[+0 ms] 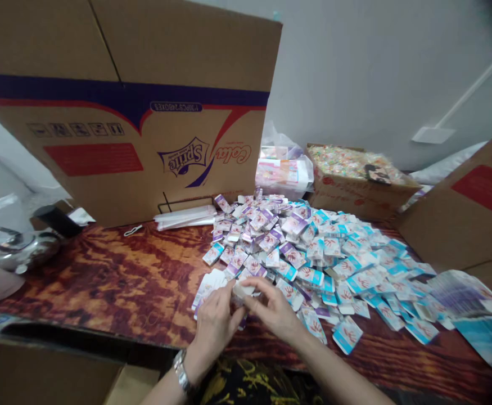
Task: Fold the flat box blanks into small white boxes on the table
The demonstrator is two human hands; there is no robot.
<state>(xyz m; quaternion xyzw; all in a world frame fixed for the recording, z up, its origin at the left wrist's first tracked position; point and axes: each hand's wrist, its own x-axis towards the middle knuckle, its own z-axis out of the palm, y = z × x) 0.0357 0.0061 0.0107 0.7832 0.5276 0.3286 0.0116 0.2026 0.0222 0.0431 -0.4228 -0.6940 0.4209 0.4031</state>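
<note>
Close to the table's front edge, my left hand point(215, 320) and my right hand point(274, 310) meet over one small carton point(242, 290). Fingers of both hands are closed around it, and they cover most of its sides. Just behind my hands spreads a big heap of small printed cartons point(313, 247), some purple and white, others blue and white, with a hand picture on many. Beside my left hand lies a stack of flat white cartons point(208, 286), partly covered by that hand.
A large cardboard box point(212, 129) with upside-down print stands behind the heap. Farther right are a box of wrapped small items point(364, 188) and another carton point(460, 225). A metal kettle point(28, 247) sits left on the patterned table point(114, 281). Flattened printed sheets point(486, 332) lie at right.
</note>
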